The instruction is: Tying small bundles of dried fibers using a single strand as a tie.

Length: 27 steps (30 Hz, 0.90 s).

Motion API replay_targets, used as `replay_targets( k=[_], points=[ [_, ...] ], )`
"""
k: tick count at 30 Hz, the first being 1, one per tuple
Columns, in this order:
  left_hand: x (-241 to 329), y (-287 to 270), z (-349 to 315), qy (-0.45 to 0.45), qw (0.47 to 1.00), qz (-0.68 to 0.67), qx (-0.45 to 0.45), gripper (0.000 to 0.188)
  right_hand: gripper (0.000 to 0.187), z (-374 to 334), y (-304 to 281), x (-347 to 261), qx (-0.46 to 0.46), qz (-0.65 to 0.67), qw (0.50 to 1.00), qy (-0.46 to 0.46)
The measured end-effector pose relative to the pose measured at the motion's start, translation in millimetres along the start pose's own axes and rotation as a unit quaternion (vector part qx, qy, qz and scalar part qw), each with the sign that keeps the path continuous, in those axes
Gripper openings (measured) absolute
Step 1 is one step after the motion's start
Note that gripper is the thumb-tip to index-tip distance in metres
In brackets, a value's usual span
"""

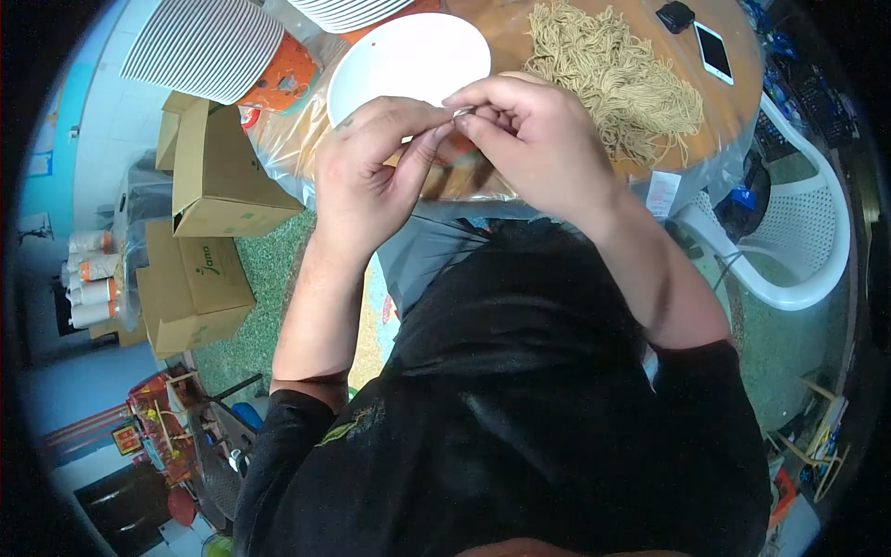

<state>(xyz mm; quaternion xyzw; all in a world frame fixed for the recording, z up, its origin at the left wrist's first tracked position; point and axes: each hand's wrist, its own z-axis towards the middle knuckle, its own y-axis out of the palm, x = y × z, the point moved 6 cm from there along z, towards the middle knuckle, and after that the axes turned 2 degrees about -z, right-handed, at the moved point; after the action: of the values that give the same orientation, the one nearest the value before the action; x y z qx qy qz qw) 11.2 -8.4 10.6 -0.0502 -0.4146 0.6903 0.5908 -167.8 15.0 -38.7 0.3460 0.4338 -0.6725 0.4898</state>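
Over the table's near edge, my left hand (380, 167) and my right hand (538, 139) meet, both closed in a pinch. Between their fingertips is a small, shiny, whitish piece (461, 112), too small to name. Fingers of both hands press on it. Just beyond my left hand lies a round white lid-like disc (418, 56) with a small hole near its rim. Past my right hand is a loose heap of tan cords (617, 84), apart from the fingers.
Nested orange tubs with white rims (209, 46) stand at the table's far left. A phone (713, 51) and a small black object (675, 17) lie far right. Plastic sheeting covers the table (501, 46). Open cardboard boxes (232, 176) are at left, a white plastic chair (807, 223) at right.
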Motion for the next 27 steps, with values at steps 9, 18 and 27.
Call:
replay_targets(
  k=[9,18,27],
  points=[
    [-4,0,-9,-0.006,0.999,-0.030,0.020,0.014,0.023,9,-10,8,-0.008,0.040,0.998,0.053],
    [5,3,-25,0.051,0.998,0.015,0.018,0.027,0.027,19,-20,9,-0.010,0.018,0.996,0.088],
    [7,1,-13,0.035,0.995,0.022,-0.096,0.017,0.027,32,-23,-10,-0.004,-0.100,0.994,0.046]
  ],
)
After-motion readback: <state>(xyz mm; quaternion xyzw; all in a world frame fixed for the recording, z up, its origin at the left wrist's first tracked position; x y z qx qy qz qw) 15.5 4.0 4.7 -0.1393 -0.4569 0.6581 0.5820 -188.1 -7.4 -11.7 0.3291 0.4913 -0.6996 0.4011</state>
